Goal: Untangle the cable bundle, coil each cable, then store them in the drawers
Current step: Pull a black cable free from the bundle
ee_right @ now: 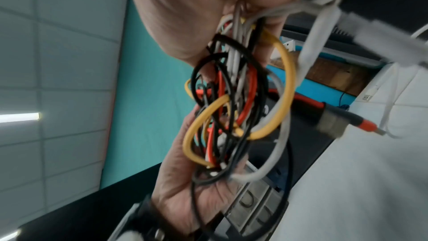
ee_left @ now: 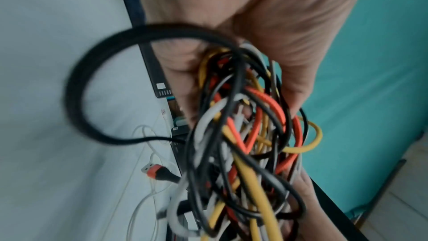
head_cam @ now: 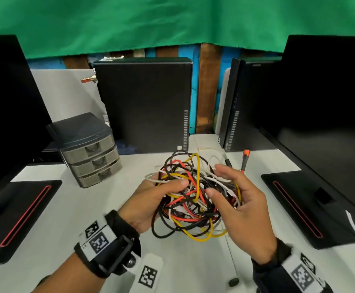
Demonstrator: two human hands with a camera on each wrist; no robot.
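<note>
Cable bundle (head_cam: pixel 190 197) held above the white bench (head_cam: pixel 182 269), left hand (head_cam: pixel 151 204) and right hand (head_cam: pixel 238 205) both curled into it. Drawer unit (head_cam: pixel 90 151) back-left; monitor bases flank the open middle strip.

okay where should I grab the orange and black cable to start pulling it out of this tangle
Probably at its orange-tipped plug, pinching the stiff black neck just below it, from the far right side. That end lies loose on the desk beyond the right hand, clear of the cable bundle.
</note>
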